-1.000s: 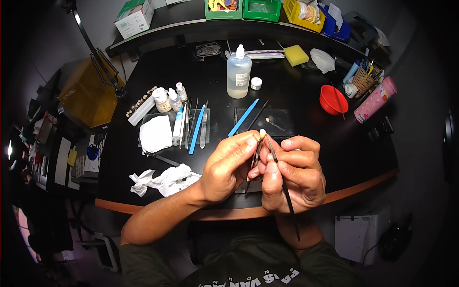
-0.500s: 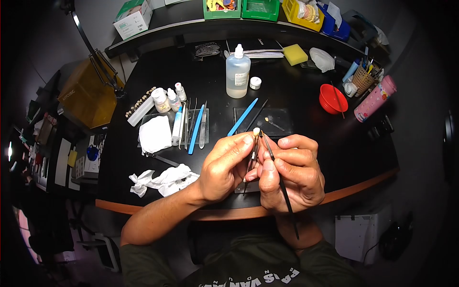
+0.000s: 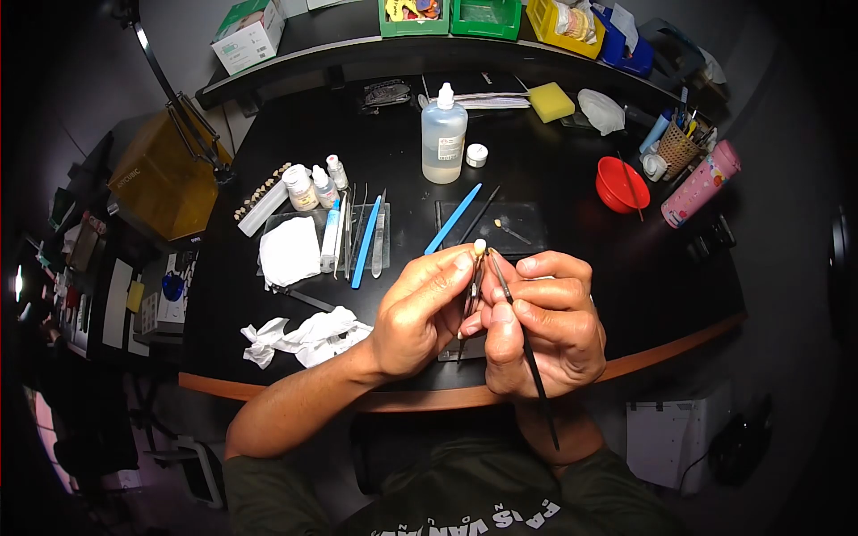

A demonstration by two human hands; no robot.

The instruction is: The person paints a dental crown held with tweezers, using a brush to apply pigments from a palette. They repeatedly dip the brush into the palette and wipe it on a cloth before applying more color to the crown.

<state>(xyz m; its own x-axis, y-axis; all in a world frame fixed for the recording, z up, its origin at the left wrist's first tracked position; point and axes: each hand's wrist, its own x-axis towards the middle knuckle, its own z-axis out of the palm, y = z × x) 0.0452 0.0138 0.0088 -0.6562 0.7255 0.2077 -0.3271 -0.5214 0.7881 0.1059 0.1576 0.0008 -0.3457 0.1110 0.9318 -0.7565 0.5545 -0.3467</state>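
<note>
A small white tooth crown (image 3: 480, 245) sits at the upper end of slim dark tweezers (image 3: 474, 293), which my left hand (image 3: 413, 313) pinches between thumb and fingers. My right hand (image 3: 559, 326) grips a thin dark-handled brush (image 3: 540, 393) like a pen, its tip beside the crown. Both hands meet above the table's front edge, fingers close together. Just behind them lies a dark glossy slab (image 3: 518, 223) with a blue-handled tool (image 3: 454, 217) and a thin dark tool (image 3: 483, 213) across it.
On the left are a white cloth pad (image 3: 290, 250), several small bottles (image 3: 302, 189), metal instruments (image 3: 379, 241) and crumpled tissue (image 3: 317, 338). A large clear bottle (image 3: 444, 138) stands behind the slab. At right are a red bowl (image 3: 617, 189) and a pink flask (image 3: 702, 185).
Both hands keep almost the same pose and hold. The brush tip has shifted very slightly near the crown.
</note>
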